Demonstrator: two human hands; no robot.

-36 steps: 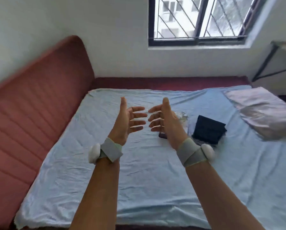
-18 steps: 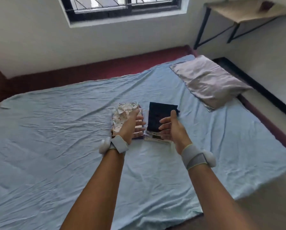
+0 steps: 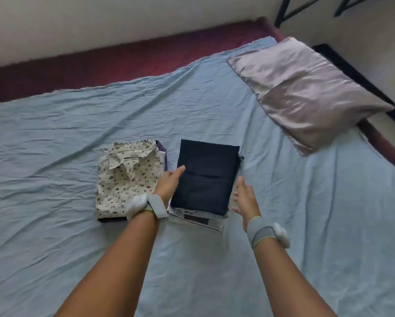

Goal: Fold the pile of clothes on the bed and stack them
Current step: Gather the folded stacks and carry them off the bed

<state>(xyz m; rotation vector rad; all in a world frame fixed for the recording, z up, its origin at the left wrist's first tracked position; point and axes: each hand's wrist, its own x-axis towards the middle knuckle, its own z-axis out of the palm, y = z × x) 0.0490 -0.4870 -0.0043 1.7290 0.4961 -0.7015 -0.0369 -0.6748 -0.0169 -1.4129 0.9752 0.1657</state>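
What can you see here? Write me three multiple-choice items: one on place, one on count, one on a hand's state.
1. Where is the pillow? A) far right part of the bed B) under a blanket C) on the floor
2. How many piles of folded clothes lie on the bed? A) one B) two C) four
3. The right hand is: A) gripping the pillow B) open, empty C) a fist
Key: A, it lies at the bed's far right; B, patterned shirt tops one, dark garment the other; B, fingers spread, nothing held.
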